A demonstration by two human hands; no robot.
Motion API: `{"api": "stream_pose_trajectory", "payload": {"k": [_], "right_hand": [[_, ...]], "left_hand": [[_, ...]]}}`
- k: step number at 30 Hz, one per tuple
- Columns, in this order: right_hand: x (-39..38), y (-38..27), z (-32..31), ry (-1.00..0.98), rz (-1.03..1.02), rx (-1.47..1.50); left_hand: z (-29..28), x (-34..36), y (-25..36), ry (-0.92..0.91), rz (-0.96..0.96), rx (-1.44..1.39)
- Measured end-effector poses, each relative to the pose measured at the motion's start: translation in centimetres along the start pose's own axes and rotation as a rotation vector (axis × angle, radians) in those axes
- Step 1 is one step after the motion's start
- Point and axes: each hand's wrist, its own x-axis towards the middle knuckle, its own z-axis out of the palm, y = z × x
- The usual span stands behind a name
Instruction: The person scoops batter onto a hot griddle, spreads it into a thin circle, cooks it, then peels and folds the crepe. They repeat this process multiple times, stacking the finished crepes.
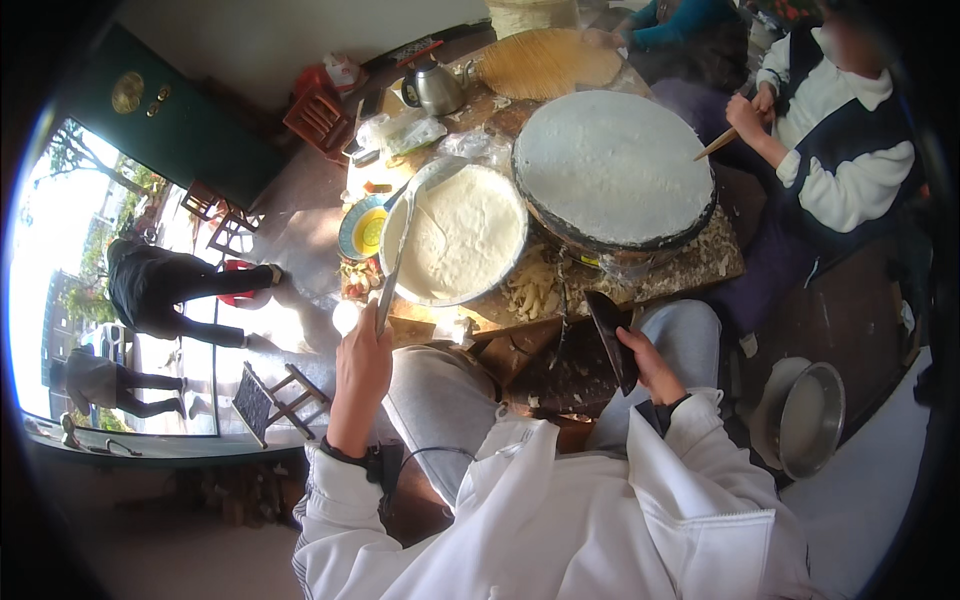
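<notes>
My left hand (362, 372) is closed around the long handle of a metal ladle (402, 240). The ladle's head lies at the far rim of a white basin (526, 224) of pale, thick batter (458, 240). Held low in front of my right knee, a dark, curved wooden scraper (610, 342) is gripped by my right hand (652, 366). Beyond it stands a round griddle (565, 232) with a thin, pale sheet of batter (615, 165) covering its top. Neither the ladle nor the scraper touches the griddle.
Across the griddle at right, a person (845, 130) holds a pointed wooden stick (714, 146). A blue bowl (347, 236) of yellow liquid, a kettle (437, 90) and a round woven board (548, 64) share the littered table. A metal basin (812, 425) sits on the floor at right.
</notes>
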Motion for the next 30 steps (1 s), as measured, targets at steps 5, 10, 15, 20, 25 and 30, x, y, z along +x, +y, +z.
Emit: {"api": "stream_pose_trajectory", "payload": {"k": [5, 10, 15, 20, 25, 30], "right_hand": [[-0.5, -0.4, 0.0, 0.010, 0.011, 0.006], [-0.7, -0.5, -0.3, 0.049, 0.020, 0.002], [-0.6, -0.4, -0.2, 0.067, -0.026, 0.028], [-0.5, -0.5, -0.1, 0.023, -0.021, 0.052], [-0.9, -0.8, -0.2, 0.010, -0.035, 0.026], [-0.7, -0.6, -0.4, -0.004, -0.025, 0.040]], "left_hand": [[3.3, 4.0, -1.1, -0.132, 0.072, 0.186], [5.8, 6.4, -2.5, -0.076, 0.125, 0.317], [3.9, 8.6, -4.3, -0.248, 0.104, 0.029], [1.5, 9.4, -7.1, -0.594, -0.628, -0.842], [4.2, 7.4, -10.6, -0.548, -0.875, -1.250], [7.5, 5.4, -13.3, -0.336, -0.705, -1.023]]}}
